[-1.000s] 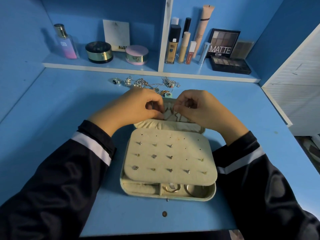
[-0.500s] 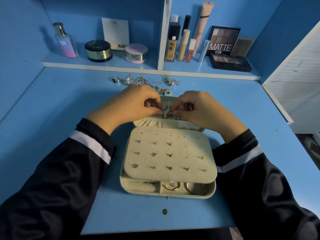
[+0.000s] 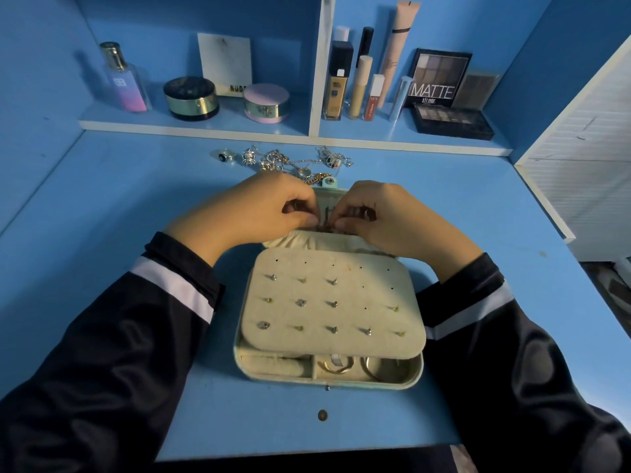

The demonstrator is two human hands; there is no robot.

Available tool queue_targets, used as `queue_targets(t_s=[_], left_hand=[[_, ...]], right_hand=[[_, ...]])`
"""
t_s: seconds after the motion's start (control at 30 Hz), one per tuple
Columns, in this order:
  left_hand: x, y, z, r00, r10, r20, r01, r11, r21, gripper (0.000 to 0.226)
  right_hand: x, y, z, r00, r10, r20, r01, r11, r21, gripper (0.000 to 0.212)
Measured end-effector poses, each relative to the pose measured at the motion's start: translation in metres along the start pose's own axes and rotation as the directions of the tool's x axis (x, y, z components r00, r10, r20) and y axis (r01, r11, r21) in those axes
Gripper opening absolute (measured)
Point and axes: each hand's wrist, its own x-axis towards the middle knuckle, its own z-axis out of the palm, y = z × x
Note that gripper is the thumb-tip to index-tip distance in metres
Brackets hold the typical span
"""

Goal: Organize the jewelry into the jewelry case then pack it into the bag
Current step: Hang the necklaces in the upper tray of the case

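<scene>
Left hand (image 3: 259, 210) and right hand (image 3: 387, 218) mostly hide the pinched piece (image 3: 325, 228).

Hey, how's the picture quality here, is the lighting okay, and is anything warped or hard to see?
Head view: dim, with a blue cast; the wide-angle lens bows the shelf edge and the desk sides; the palette lettering reads sharp; the left hand and right hand shade the case lid, so the thin chain they pinch is dark and hard to make out.

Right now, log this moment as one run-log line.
left hand: pinches chain | right hand: pinches chain | jewelry case: open on desk | loose jewelry: behind case, unpacked
</scene>
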Motion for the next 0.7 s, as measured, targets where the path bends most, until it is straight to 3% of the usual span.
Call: queue_targets(t_s=[0.5,0.7], left_hand=[[-0.0030,0.0055,-0.0013,0.994,-0.058,0.088,0.058,0.998,0.003,0.009],[-0.0035,0.0074,-0.0015,0.990,-0.066,0.124,0.073,0.996,-0.048,0.008]], right_hand=[[-0.0022,-0.0022,0.0000,0.996,-0.019,0.084,0.016,0.999,0.030,0.010],[-0.0028,0.0008,-0.0017,0.999,0.005,0.048,-0.008,0.998,0.056,0.011]])
